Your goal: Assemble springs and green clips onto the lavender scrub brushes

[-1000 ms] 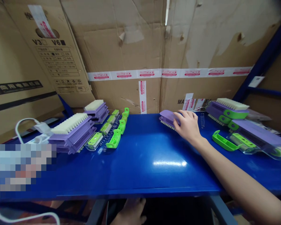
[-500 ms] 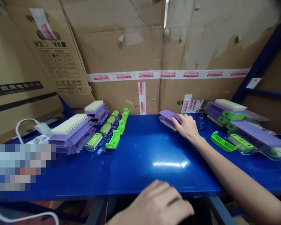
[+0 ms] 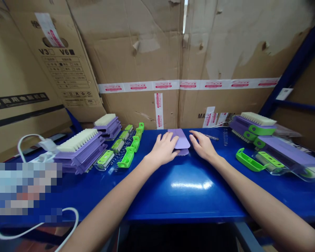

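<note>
Near the back middle of the table lies a purple brush [image 3: 183, 138], its smooth side up; a second purple edge shows just under it. My left hand [image 3: 161, 148] grips its left side, fingers on the top and thumb by the near edge. Just to the right is my right hand [image 3: 204, 146], fingers apart and holding nothing, with a small gap between it and the brush. Behind that hand lies a thin metallic piece [image 3: 212, 137], perhaps a spring. An upright-looking coil spring [image 3: 225, 136] is farther right.
Stacked purple brushes with white bristles [image 3: 80, 140] stand left, beside rows of green handles [image 3: 126, 158], springs and clear-cased green parts [image 3: 105, 159]. More brushes [image 3: 254, 120], a green handle [image 3: 249, 161] and a clear-cased part [image 3: 271, 161] are right. Cardboard [image 3: 139, 63] walls the back.
My left hand has moved from the front edge up to the brush. The brush has shifted left and turned. My right hand has let go of it and sits beside it.
</note>
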Tool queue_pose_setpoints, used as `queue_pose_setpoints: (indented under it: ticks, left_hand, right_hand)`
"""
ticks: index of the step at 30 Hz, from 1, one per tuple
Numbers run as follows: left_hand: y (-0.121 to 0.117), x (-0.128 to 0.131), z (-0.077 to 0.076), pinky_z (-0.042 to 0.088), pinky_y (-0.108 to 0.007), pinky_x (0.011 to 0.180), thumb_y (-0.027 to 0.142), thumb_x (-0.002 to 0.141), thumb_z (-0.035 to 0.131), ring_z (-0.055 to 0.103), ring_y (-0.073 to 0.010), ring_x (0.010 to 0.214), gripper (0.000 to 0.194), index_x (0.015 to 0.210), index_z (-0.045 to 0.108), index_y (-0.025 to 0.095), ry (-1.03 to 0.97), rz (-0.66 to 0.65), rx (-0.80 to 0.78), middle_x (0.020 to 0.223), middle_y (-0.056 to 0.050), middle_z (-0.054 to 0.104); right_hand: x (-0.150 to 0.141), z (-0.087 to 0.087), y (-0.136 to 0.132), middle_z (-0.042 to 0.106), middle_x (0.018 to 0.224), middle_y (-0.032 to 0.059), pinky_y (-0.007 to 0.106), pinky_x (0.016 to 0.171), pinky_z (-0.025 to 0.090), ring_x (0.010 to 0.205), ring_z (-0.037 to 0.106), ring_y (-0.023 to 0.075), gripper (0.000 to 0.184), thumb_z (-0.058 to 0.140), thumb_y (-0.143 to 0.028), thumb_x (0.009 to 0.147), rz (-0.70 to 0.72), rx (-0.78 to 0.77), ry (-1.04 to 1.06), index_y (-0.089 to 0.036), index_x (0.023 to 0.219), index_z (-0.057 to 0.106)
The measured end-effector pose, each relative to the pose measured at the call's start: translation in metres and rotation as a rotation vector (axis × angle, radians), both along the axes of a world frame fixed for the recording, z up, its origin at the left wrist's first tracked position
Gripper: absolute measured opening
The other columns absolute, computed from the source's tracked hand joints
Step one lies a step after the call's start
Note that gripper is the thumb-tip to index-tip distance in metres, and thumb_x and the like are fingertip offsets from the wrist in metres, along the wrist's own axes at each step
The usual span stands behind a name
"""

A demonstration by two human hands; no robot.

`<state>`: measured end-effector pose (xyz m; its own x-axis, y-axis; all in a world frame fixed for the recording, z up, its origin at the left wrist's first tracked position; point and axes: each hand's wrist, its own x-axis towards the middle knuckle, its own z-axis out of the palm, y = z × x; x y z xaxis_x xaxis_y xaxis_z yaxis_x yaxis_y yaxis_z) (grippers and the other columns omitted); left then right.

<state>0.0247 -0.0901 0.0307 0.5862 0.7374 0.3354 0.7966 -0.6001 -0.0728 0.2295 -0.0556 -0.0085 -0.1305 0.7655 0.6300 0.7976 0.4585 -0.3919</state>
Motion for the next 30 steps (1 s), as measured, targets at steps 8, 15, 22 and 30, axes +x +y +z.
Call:
queue_pose_setpoints:
  ticks: [8,15,22,30]
  left_hand:
    - [0.018,0.023,-0.009,0.021,-0.053,0.107,0.046,0.091,0.046,0.052,-0.0295,0.113,0.046,0.117,0.052,0.009,0.064,0.045,0.189,0.118,-0.019,0.058]
    - [0.009,0.035,-0.012,0.035,-0.053,0.093,0.081,0.075,0.035,0.054,-0.0332,0.099,0.083,0.106,0.061,0.008,-0.023,0.241,0.304,0.104,-0.02,0.061]
    - [0.03,0.009,-0.019,0.02,-0.051,0.108,0.056,0.085,0.05,0.041,-0.0315,0.124,0.056,0.117,0.054,0.01,0.042,0.076,0.318,0.127,-0.02,0.052]
    - [0.03,-0.001,-0.013,0.034,-0.045,0.096,0.054,0.088,0.047,0.051,-0.0296,0.107,0.049,0.116,0.053,0.015,-0.026,0.176,0.289,0.11,-0.015,0.057]
  right_hand:
    - [0.002,-0.002,0.004,0.065,0.115,0.0138,0.04,0.096,0.044,0.109,0.059,0.0246,0.044,0.033,-0.039,0.094,0.0,0.032,0.069,-0.013,0.118,0.059]
    - [0.002,-0.003,0.006,0.065,0.114,0.0129,0.042,0.096,0.044,0.109,0.059,0.0251,0.044,0.034,-0.042,0.093,0.007,0.116,0.117,-0.015,0.117,0.06]
    - [0.003,-0.004,0.006,0.065,0.116,0.013,0.041,0.097,0.044,0.109,0.06,0.025,0.045,0.034,-0.042,0.093,0.004,0.049,0.118,-0.015,0.118,0.06]
    - [0.002,-0.003,0.004,0.066,0.114,0.0114,0.039,0.094,0.045,0.107,0.06,0.0241,0.044,0.035,-0.04,0.092,-0.011,-0.009,0.111,-0.016,0.122,0.058]
